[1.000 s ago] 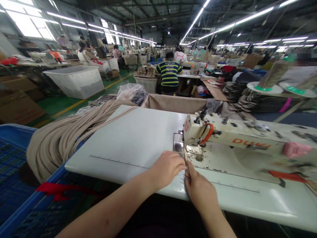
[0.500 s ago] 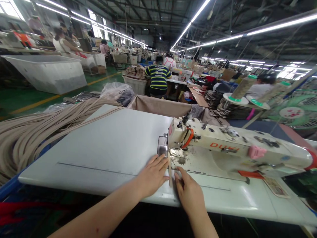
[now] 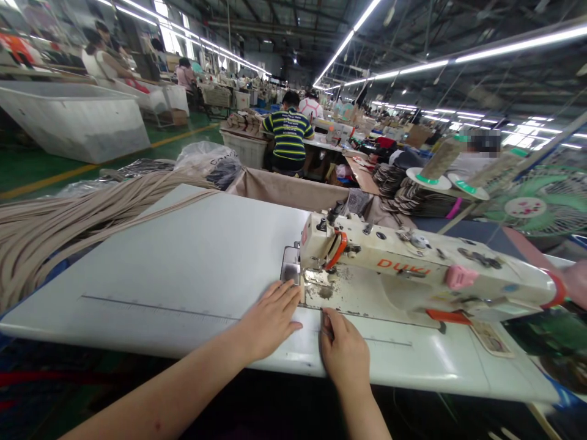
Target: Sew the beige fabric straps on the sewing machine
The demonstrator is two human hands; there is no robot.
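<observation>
Worktop (image 3: pixel 183 263) is smooth and pretty glossy, machine (image 3: pixel 362 250) looks like painted metal, plate (image 3: pixel 290 272) is shiny metal. Straps (image 3: pixel 59 214) look like matt cloth, bag (image 3: pixel 199 159) is crinkly plastic, bin (image 3: pixel 77 125) dull plastic.

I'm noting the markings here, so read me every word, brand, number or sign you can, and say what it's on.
"DUKI", seemingly: orange letters on the sewing machine, partly behind a metal part.
Clear plastic bag: dark lettering, too blurred to read.
Striped shirt: lines of pale print, too small to read.
Ruled line on the table: any numbers too small to read.
Nothing else is legible.
</observation>
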